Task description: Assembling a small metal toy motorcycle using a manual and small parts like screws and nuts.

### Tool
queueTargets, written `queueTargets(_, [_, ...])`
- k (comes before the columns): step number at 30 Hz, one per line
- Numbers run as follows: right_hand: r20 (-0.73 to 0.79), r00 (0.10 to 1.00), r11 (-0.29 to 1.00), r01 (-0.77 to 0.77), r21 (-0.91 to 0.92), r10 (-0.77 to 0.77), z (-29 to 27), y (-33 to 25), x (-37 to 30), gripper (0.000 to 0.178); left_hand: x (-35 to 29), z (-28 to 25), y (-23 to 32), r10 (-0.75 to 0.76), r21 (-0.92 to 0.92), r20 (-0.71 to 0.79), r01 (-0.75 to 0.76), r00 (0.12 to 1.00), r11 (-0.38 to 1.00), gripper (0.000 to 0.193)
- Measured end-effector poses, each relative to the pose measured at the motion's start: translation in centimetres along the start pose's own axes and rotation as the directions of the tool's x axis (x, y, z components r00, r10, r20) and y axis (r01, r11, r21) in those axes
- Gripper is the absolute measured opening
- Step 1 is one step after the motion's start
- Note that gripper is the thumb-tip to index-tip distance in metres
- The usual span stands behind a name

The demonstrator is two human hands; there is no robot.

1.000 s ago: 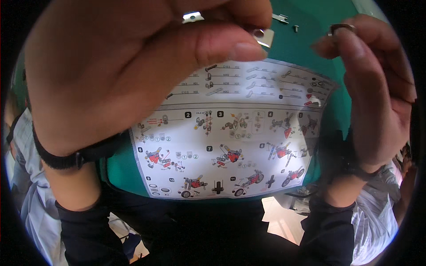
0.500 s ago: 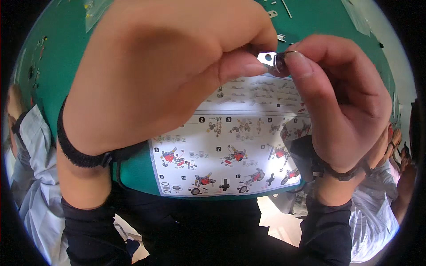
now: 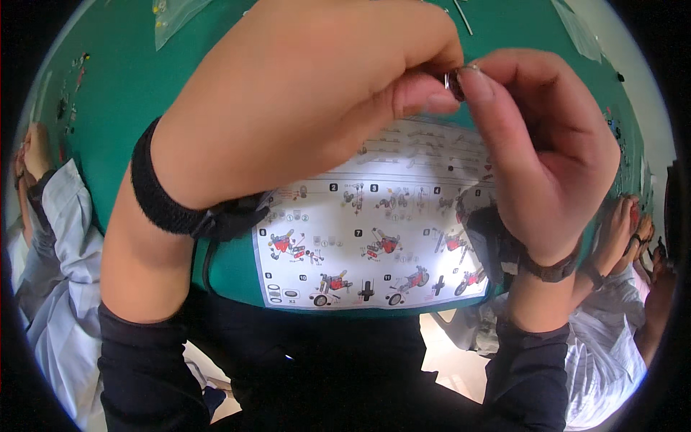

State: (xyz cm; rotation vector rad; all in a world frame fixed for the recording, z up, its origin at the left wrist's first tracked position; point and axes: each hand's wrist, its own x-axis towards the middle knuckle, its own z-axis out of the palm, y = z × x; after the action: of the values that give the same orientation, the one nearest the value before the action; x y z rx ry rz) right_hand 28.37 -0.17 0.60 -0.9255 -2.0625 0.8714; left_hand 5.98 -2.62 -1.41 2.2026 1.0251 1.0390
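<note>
Where my fingertips met: small metal parts (image 3: 453,85) sat between both hands, beyond the printed sheet's (image 3: 360,223) far edge.
Left hand (image 3: 317,101): my thumb and forefinger pinched the parts.
Right hand (image 3: 554,137): I gripped them from the other side.
Clear bag (image 3: 178,20): it lay upper left on the green tabletop (image 3: 115,93), tiny yellow pieces (image 3: 159,6) inside.
Other clear plastic (image 3: 580,32): upper right; I couldn't tell its contents.

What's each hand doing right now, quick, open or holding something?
Left hand: closed, pinching a small, shiny silver metal piece, mostly hidden.
Right hand: closed, its grip on a small, dark, silver-edged piece; its full shape can't be told.
</note>
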Motion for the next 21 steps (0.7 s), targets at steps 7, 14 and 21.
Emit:
queueTargets(7, [0.035, 0.981, 0.982, 0.190, 0.017, -0.191, -1.1, 0.6, 0.2, 0.015, 0.7, 0.8, -0.6, 0.131, -0.048, -0.083, -0.135, 0.988, 0.990, 0.020])
queueTargets(14, [0.026, 0.991, 0.980, 0.132, -0.148, -0.129, -0.9, -1.7, -0.4, 0.016, 0.3, 0.2, 0.3, 0.082, -0.026, -0.008, -0.082, 0.997, 0.996, 0.022])
queueTargets(21, [0.049, 0.993, 0.992, 0.109, -0.057, -0.107, -1.3, -1.9, -0.9, 0.019, 0.4, 0.5, 1.1, 0.059, -0.055, -0.015, -0.060, 0.998, 0.997, 0.021])
